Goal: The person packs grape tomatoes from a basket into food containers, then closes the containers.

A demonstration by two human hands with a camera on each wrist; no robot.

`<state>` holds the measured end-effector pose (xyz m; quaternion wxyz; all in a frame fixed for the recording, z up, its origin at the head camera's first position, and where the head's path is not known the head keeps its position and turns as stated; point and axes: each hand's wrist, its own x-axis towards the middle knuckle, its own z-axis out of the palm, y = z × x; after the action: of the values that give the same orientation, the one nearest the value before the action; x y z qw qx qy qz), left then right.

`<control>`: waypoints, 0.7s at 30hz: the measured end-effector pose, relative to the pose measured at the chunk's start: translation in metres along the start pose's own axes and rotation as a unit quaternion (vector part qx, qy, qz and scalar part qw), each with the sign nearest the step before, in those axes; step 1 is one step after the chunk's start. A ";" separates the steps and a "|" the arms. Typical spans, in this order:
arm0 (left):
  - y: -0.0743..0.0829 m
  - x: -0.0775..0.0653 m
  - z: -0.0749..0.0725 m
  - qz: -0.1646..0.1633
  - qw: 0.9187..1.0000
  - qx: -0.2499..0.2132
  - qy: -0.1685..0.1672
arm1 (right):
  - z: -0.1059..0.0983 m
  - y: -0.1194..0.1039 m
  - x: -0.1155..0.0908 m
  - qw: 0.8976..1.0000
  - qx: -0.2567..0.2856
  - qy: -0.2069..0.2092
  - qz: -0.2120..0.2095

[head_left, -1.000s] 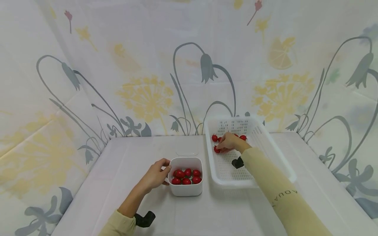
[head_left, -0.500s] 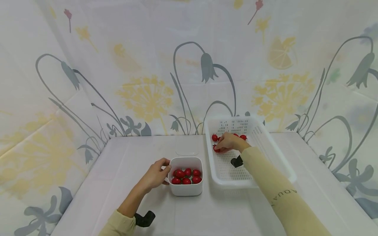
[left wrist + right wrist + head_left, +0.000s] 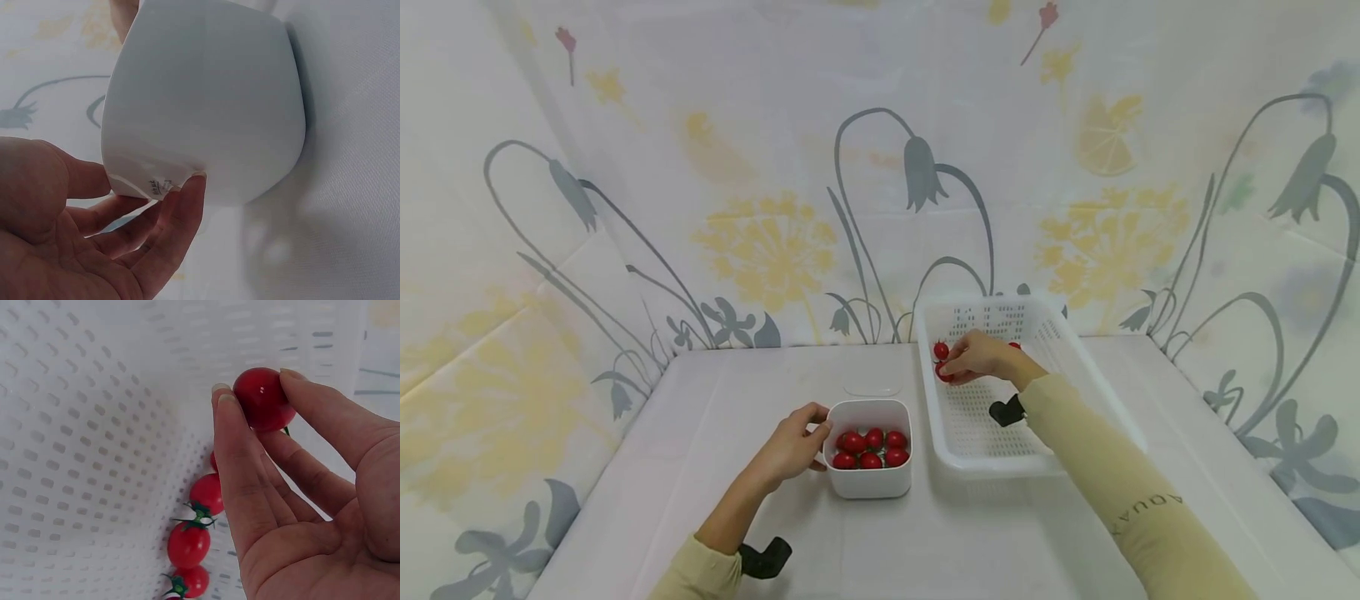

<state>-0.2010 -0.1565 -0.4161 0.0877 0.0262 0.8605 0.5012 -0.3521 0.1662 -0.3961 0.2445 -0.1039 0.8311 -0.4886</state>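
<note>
A white square-sided container (image 3: 871, 485) stands on the table with several red cherry tomatoes (image 3: 870, 451) inside. My left hand (image 3: 786, 447) holds its left side; in the left wrist view the thumb is at the rim and the fingertips (image 3: 197, 177) press the outer wall. Over the white perforated basket (image 3: 992, 464), my right hand (image 3: 991, 358) pinches one cherry tomato (image 3: 264, 400) between thumb and fingers. Several more cherry tomatoes (image 3: 189, 545) with green stems lie in the basket beneath that hand, partly hidden by it in the head view.
The basket stands to the right of the container, near the patterned backdrop (image 3: 760, 250) at the table's rear. A faint clear oval edge (image 3: 871, 392) shows just behind the container. Black camera mounts (image 3: 765, 558) sit at both wrists.
My right hand has shifted slightly up and back with the pinched tomato, covering more of the tomatoes behind it. The left hand and container stay in place; the head view has shifted a little.
</note>
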 end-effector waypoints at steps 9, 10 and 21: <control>0.000 0.000 0.000 0.002 1.000 -0.006 0.008 | 0.000 -0.002 -0.012 0.999 0.009 -0.018 -0.038; 0.000 0.000 0.000 0.002 1.000 -0.006 0.008 | 0.000 -0.002 -0.014 0.999 0.009 -0.019 -0.040; 0.000 0.000 0.000 -0.001 1.000 -0.004 0.001 | -0.002 -0.010 -0.034 0.998 -0.010 -0.028 -0.062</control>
<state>-0.2005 -0.1563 -0.4165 0.0875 0.0242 0.8587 0.5043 -0.3247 0.1759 -0.3763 0.2355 -0.1714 0.8210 -0.4911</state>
